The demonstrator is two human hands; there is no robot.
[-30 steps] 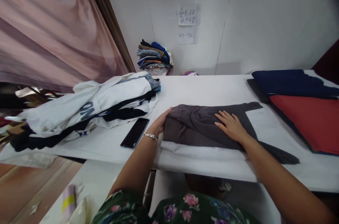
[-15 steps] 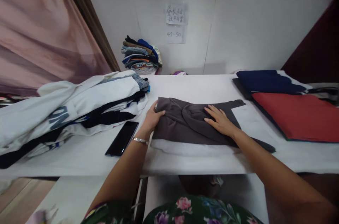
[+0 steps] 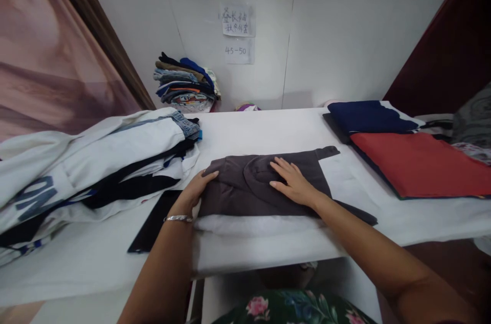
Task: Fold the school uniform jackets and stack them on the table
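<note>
A dark grey garment (image 3: 233,193), folded into a wide oblong, lies in front of me with some creases and a curved seam on top. A narrow tab sticks out at its upper right corner, and a dark strip of cloth shows beyond my right forearm. My left hand (image 3: 195,190) holds its left edge, thumb on top and the other fingers partly hidden. Flat on the middle right of the cloth rests my right hand (image 3: 294,185), fingers stretched out. White cloth (image 3: 249,224) shows along the garment's near edge. Beside my left wrist is a black phone (image 3: 151,227), partly covered.
Loose white and black clothes (image 3: 126,145) are heaped on the left of the white table (image 3: 261,132). Folded red (image 3: 418,165) and navy (image 3: 360,117) garments lie at the right. Behind, a clothes stack (image 3: 186,84) stands by the wall, below handwritten paper signs (image 3: 238,21).
The view has turned a little to the right, so everything sits further left in it. The garment's upper left corner looks lower and flatter. Both hands stay on the cloth.
</note>
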